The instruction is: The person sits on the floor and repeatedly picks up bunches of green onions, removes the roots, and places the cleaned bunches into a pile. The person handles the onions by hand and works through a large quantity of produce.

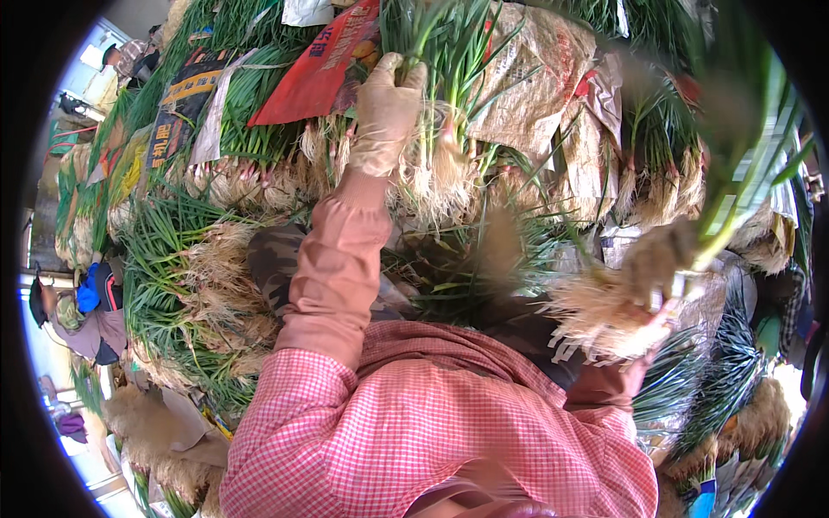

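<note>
My left hand (388,107), in a pale glove, reaches up to the row in front of me, its fingers closed around green onion stalks (422,32). Just right of it stand more green onions (447,139) with pale, stringy roots hanging down. Over on the right, my blurred, gloved right hand (657,259) grips a bunch of green onions (715,239). The roots of that bunch (602,317) point left and its leaves rise toward the upper right.
A heap of green onions (214,285) lies to my left, roots inward. Woven sacks (528,78) and a red printed bag (317,68) cover parts of the front row. More bundles (725,362) lie at right. Other people (97,311) are at the far left.
</note>
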The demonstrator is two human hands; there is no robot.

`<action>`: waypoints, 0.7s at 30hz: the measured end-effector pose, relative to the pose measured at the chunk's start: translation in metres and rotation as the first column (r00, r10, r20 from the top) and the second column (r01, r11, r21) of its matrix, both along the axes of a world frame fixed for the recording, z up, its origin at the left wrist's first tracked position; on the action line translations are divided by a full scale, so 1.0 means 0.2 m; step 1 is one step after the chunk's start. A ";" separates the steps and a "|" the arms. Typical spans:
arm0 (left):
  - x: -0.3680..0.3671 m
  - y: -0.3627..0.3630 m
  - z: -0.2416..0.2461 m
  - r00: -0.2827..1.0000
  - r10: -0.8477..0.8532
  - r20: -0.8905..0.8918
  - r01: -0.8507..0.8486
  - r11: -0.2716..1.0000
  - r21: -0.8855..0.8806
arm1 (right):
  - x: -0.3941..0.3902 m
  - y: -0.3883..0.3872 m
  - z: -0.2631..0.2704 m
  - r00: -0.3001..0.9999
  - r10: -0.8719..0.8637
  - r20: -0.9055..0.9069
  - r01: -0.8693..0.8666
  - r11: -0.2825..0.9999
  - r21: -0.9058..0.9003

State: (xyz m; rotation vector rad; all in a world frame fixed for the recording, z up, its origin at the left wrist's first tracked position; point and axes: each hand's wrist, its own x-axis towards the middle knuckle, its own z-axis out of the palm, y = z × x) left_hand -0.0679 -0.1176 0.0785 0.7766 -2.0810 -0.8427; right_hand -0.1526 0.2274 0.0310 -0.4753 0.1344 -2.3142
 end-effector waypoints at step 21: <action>0.14 0.67 -0.57 0.802 -0.491 0.341 0.503 0.862 0.060 | 0.20 -0.19 -0.42 0.904 0.379 0.195 -0.401 0.600 0.692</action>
